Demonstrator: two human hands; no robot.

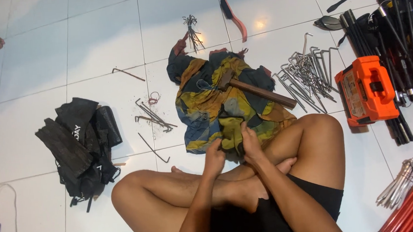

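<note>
Yellow-and-blue cloth (215, 105) lies crumpled on the white tile floor (99, 41) before the person's crossed legs. Both hands pinch its near edge: the left hand (214, 155) and right hand (250, 142) are closed on a dark fold, side by side. A hammer (255, 90) rests on the cloth. Metal pegs (308, 77) lie just right of it, beside an orange case (365, 90). Black bags (80, 144) sit well to the left.

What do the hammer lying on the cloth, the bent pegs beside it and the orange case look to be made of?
The hammer seems to have a brown wooden handle, matte and square-edged, with a dark, dull metal head. The bent pegs look like bare steel rod: silvery grey, thin, glinting under the light. The orange case is probably moulded plastic, with an even bright colour, rounded corners and black latches.
</note>
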